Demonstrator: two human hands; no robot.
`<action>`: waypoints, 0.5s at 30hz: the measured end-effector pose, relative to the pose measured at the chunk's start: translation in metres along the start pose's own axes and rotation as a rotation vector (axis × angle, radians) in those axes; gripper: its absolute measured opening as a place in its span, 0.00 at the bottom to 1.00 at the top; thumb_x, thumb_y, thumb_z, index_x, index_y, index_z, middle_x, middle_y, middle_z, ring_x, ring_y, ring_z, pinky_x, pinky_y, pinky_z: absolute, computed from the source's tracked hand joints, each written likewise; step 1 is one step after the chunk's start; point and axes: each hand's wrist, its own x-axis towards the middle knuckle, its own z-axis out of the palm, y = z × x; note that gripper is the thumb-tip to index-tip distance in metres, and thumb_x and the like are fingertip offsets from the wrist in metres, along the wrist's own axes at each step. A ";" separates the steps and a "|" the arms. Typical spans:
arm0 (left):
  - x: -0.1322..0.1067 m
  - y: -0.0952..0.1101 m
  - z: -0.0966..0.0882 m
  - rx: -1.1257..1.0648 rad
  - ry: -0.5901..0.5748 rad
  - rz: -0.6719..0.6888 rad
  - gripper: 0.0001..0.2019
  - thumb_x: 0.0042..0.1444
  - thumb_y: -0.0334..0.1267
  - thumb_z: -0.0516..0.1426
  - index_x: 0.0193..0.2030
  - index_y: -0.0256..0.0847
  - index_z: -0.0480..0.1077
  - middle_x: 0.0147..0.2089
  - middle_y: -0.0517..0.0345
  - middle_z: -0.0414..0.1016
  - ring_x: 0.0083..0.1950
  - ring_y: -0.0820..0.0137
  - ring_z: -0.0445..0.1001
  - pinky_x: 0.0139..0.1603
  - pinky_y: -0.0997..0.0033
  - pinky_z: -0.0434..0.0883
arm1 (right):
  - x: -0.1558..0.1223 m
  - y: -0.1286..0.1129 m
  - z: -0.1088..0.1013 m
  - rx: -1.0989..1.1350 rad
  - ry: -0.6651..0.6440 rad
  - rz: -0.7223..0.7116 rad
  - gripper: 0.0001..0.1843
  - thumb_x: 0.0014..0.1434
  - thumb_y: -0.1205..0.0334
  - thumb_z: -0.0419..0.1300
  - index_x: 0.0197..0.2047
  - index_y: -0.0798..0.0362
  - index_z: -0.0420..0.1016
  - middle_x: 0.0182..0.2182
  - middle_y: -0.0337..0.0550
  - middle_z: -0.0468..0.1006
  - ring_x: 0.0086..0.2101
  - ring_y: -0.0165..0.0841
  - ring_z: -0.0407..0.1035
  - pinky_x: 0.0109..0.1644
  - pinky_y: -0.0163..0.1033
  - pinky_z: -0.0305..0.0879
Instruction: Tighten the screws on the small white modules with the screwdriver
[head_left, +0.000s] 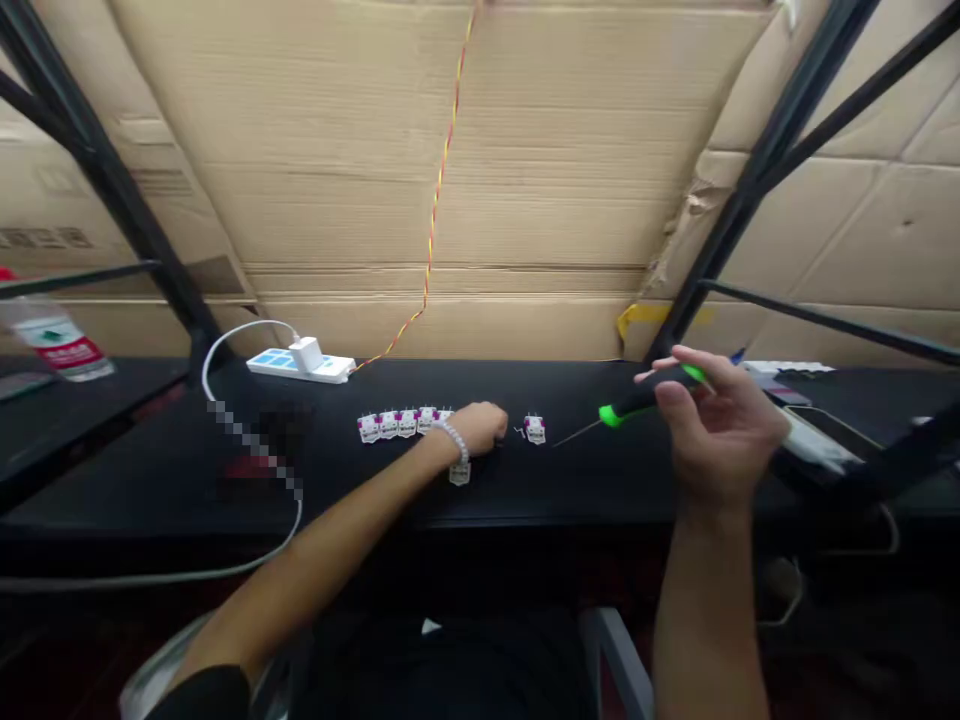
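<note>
- The right hand [720, 425] is closed around a screwdriver [637, 402] with a black and green handle; the thin metal tip points left and hovers just above the black worktop [600, 480].
- The left hand [480, 428] rests on the worktop as a loose fist. I cannot tell if it holds anything.
- A row of small white and pink parts [401, 423] lies just left of this hand, and one single part [535, 429] lies between the two hands, near the tip.
- These parts look light, stiff and easy to push away, so I think the best hold is a pinch on the two sides.
- The screwdriver looks light and rigid; the handle gives a sure hold.
- Far left lie a white power strip [300, 362] with a cable and a bottle [52, 340]. Black frame bars [750, 190] stand at both sides, and cardboard [450, 150] closes the far side.
</note>
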 end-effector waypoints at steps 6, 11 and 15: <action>-0.003 -0.003 -0.005 -0.060 0.008 0.045 0.14 0.59 0.21 0.61 0.42 0.41 0.86 0.46 0.51 0.88 0.51 0.61 0.86 0.52 0.70 0.78 | 0.001 -0.001 -0.001 -0.014 -0.014 -0.019 0.16 0.60 0.57 0.77 0.52 0.44 0.88 0.38 0.41 0.85 0.35 0.36 0.82 0.42 0.43 0.82; -0.004 -0.002 -0.003 -0.091 -0.026 0.068 0.17 0.55 0.17 0.61 0.40 0.40 0.86 0.37 0.55 0.88 0.44 0.65 0.88 0.45 0.75 0.78 | 0.001 -0.001 -0.002 -0.030 -0.038 -0.020 0.16 0.60 0.57 0.77 0.52 0.44 0.87 0.39 0.41 0.85 0.36 0.36 0.81 0.42 0.43 0.82; -0.005 -0.001 -0.001 -0.074 -0.031 0.093 0.17 0.55 0.16 0.60 0.39 0.40 0.86 0.38 0.54 0.89 0.44 0.66 0.88 0.44 0.75 0.78 | 0.001 -0.003 -0.002 -0.030 -0.044 -0.012 0.16 0.60 0.58 0.77 0.52 0.44 0.87 0.39 0.41 0.85 0.36 0.35 0.81 0.42 0.42 0.82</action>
